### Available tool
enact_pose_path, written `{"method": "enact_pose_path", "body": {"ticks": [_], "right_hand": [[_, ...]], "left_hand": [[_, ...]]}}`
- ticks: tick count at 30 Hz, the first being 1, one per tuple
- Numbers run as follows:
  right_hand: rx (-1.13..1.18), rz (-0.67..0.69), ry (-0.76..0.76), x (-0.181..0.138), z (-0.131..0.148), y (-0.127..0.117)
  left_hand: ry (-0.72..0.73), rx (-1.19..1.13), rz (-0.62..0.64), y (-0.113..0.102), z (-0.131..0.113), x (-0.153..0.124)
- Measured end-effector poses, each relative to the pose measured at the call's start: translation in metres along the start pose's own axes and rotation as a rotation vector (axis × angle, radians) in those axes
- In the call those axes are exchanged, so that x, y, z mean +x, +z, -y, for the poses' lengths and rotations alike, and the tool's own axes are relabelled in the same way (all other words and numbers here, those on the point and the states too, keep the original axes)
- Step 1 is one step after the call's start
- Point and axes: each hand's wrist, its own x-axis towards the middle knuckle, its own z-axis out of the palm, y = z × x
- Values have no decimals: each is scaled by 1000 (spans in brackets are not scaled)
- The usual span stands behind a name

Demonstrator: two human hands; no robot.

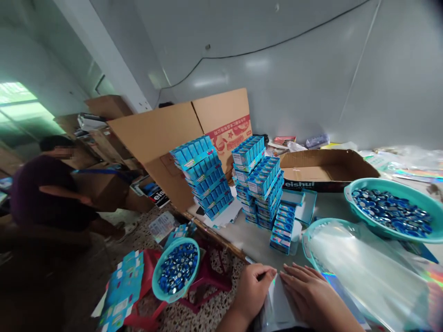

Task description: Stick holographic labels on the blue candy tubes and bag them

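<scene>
My left hand (252, 290) is curled at the table's near edge, its fingers pinching the top edge of a clear plastic sheet (278, 306). Beside it my right hand (311, 295) lies flat on the same sheet, fingers stretched toward the left hand. A roll of clear film (367, 272) lies over a teal basin (308, 233) just right of my hands. Stacks of blue display boxes (263, 184) stand on the table (249, 237) beyond my hands.
A teal basin (360, 186) of blue round pieces sits at the right. Another such basin (159, 281) rests on a red stool (207, 276) on the floor. Cardboard boxes (162, 133) stand behind. A person (41, 193) bends at the left.
</scene>
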Motion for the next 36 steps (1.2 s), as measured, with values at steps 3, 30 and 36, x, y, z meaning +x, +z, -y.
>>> {"method": "enact_pose_path", "body": {"ticks": [3,30,36], "right_hand": [[21,100,15,2,2,-4],[161,231,68,17,11,-20],[180,230,77,17,7,-19]], "left_hand": [[-5,-12,-11,-1,0,-4],[-25,27,-105,-6,6,-8],[-24,17,-99,-4,2,-6]]}}
